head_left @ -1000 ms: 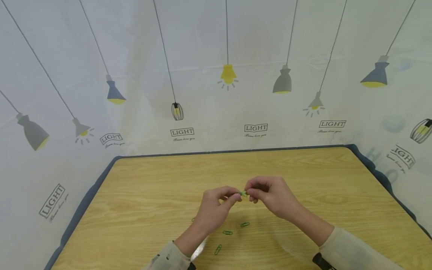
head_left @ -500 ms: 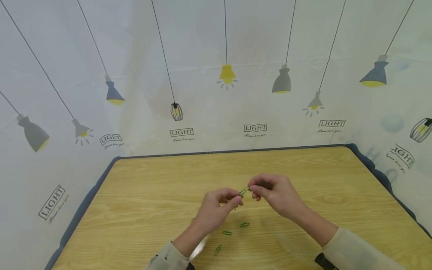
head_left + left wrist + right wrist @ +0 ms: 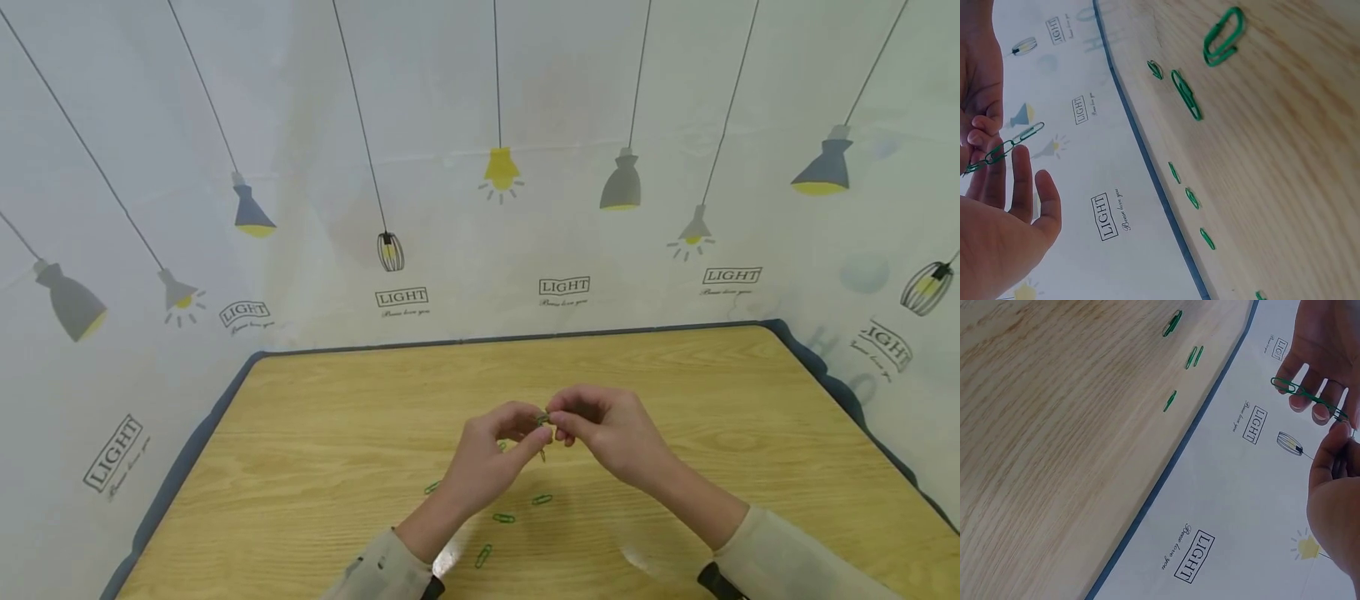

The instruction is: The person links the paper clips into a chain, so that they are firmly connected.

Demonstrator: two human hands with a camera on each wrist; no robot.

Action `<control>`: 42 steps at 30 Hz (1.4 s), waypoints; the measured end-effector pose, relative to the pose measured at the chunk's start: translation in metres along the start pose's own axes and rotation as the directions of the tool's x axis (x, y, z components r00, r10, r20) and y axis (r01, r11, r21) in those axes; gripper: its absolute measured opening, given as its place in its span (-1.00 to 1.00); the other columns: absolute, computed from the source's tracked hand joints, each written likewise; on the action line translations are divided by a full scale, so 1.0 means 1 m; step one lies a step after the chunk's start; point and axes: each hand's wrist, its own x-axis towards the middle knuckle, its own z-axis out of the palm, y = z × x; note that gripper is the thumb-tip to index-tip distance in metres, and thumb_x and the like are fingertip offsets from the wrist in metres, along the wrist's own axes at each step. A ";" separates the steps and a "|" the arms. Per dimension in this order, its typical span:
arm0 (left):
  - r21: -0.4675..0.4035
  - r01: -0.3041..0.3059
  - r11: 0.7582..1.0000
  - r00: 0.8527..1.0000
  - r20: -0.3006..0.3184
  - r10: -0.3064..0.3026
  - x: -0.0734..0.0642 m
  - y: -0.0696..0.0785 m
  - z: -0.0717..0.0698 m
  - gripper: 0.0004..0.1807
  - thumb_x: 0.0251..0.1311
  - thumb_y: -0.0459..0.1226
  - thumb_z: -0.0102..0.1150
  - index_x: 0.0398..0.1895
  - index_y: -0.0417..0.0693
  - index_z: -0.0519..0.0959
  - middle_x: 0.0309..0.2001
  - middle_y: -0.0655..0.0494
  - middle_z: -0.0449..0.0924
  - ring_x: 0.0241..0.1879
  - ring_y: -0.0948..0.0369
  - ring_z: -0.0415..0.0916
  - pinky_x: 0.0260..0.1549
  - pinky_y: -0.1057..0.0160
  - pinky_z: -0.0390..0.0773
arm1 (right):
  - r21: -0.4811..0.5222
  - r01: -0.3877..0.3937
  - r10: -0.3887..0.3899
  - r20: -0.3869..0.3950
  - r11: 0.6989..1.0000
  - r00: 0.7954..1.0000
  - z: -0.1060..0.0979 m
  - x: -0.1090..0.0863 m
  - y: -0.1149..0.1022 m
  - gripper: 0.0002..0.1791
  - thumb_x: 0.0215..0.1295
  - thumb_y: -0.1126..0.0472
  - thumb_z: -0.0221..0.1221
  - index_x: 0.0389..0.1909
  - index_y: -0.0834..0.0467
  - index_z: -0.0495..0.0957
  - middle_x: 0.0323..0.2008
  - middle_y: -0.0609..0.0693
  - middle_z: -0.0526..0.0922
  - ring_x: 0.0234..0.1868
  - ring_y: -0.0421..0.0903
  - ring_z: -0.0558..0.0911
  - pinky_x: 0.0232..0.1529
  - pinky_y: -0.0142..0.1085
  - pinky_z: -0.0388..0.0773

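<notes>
A short chain of linked green paper clips runs between my two hands, above the table. My left hand pinches the chain with thumb and index finger, its other fingers loosely spread behind the links in the right wrist view. My right hand pinches the upper end, its fingertips almost touching the left ones. Part of the chain dangles below the left fingertips. The exact joint between the clips is hidden by the fingers.
Several loose green paper clips lie apart on the wooden table, among them one paper clip and another paper clip near the front. A dark blue edge borders the tabletop, with a lamp-printed white sheet behind.
My right hand pulled slightly away with a clip, then came back against the left fingertips. My left hand rose and shifted a little right, and part of the chain now hangs beneath it.
</notes>
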 end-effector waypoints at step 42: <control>-0.046 0.053 0.998 0.995 -0.081 -0.056 -0.002 -0.006 -0.012 -0.82 0.56 -0.19 0.21 -0.06 -0.05 0.75 -0.19 -0.07 0.77 -0.38 0.26 0.66 -0.43 0.27 0.77 | -0.211 -0.062 0.115 0.247 0.976 0.962 0.020 0.009 0.058 -0.73 0.62 0.10 0.19 -0.06 0.25 0.71 -0.28 0.09 0.75 -0.34 -0.21 0.63 -0.33 -0.39 0.64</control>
